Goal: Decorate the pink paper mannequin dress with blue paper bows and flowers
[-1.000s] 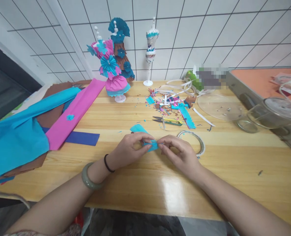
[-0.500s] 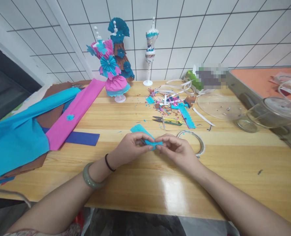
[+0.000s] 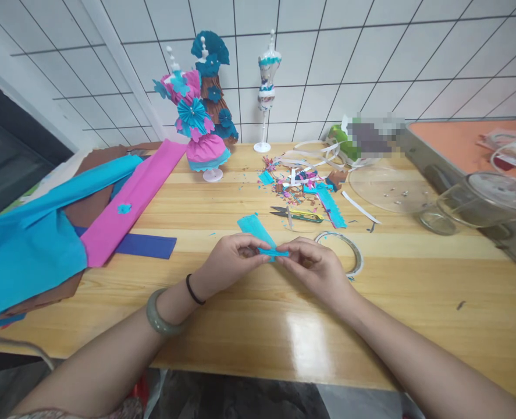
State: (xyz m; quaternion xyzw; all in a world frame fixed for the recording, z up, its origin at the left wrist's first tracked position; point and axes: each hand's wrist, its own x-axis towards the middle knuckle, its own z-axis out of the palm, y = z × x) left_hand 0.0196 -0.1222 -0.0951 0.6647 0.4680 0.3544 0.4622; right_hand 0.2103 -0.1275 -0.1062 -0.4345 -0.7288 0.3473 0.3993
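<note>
Between my two hands is a strip of turquoise crepe paper [image 3: 256, 228], its near end folded into a narrow band. My left hand [image 3: 235, 256] pinches the left end of the fold between thumb and fingers. At the right end, my right hand [image 3: 308, 261] pinches the same fold. The strip's far part slants away, up and to the left, toward the table. A roll of double-sided tape [image 3: 357, 256] lies just beyond my right hand. Behind the hands are thread snips [image 3: 299, 215] with yellow and green handles.
Paper scraps [image 3: 303, 180] are heaped beyond the snips. Small dress forms stand at the back, one in a pink paper dress [image 3: 207, 150], another mostly bare [image 3: 266, 75]. Folded crepe paper [image 3: 31, 256] covers the left side. A clear plastic container [image 3: 471, 201] stands at right.
The near end of the turquoise paper has become a narrower, tighter fold. Its far part has shifted slightly to the right, while both hands stay almost in place.
</note>
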